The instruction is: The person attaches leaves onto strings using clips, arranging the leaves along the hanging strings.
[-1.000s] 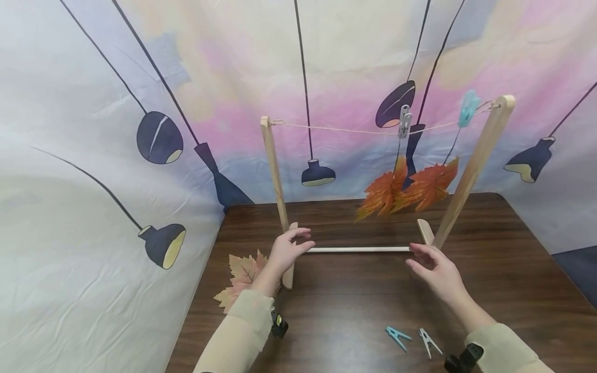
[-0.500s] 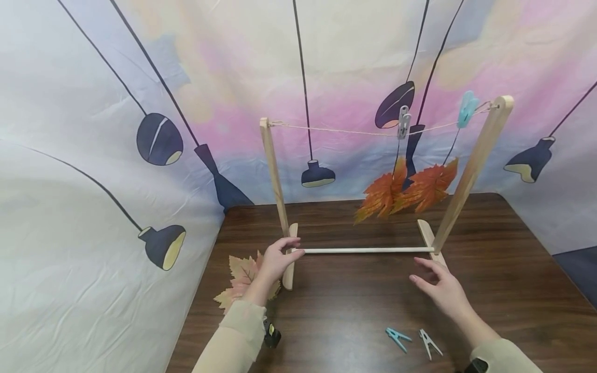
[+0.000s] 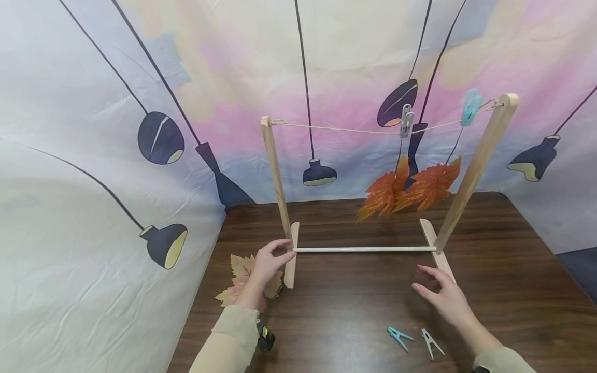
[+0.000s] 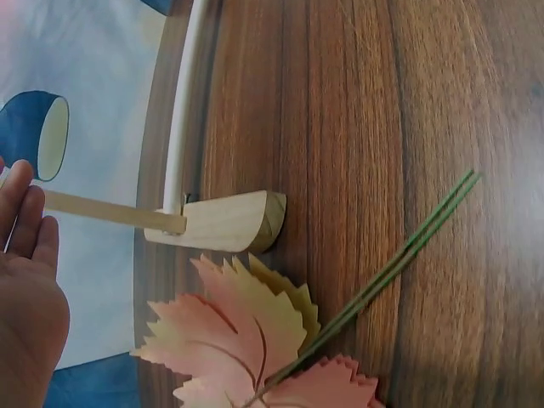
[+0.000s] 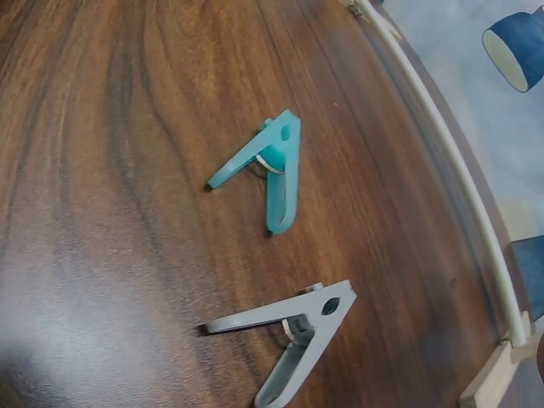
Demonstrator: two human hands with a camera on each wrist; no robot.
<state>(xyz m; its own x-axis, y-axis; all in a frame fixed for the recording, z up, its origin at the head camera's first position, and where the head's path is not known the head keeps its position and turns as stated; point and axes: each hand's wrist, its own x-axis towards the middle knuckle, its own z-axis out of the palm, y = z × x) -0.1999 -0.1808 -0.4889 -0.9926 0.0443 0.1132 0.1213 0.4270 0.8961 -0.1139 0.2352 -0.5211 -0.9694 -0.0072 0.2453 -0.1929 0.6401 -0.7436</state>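
Observation:
Fingers loosely spread, my left hand [image 3: 267, 267] is beside the left foot of the wooden stand [image 3: 290, 269], overlapping the pale pink-yellow artificial maple leaves [image 3: 240, 280] in the head view. In the left wrist view these leaves [image 4: 246, 331] lie stacked, with two green stems stretching across the table. My right hand [image 3: 443, 298] hovers with bent, parted fingers, holding nothing, in front of the right foot. Nearer the front lie a turquoise clothespin [image 3: 399, 338] and a grey clothespin [image 3: 431, 343]. Both clothespins also show in the right wrist view.
A string [image 3: 336, 129] spans the two posts. From it hang two orange maple leaves [image 3: 384, 191], under a grey clothespin [image 3: 406, 122] and a turquoise clothespin [image 3: 471, 108]. A white rod [image 3: 364, 249] joins the stand's feet low over the brown table [image 3: 345, 300]. Behind hangs a printed cloth [image 3: 242, 62].
My left hand has moved left and slightly down, from the white rod's left end toward the pale leaves. My right hand has drawn back toward me from the right foot.

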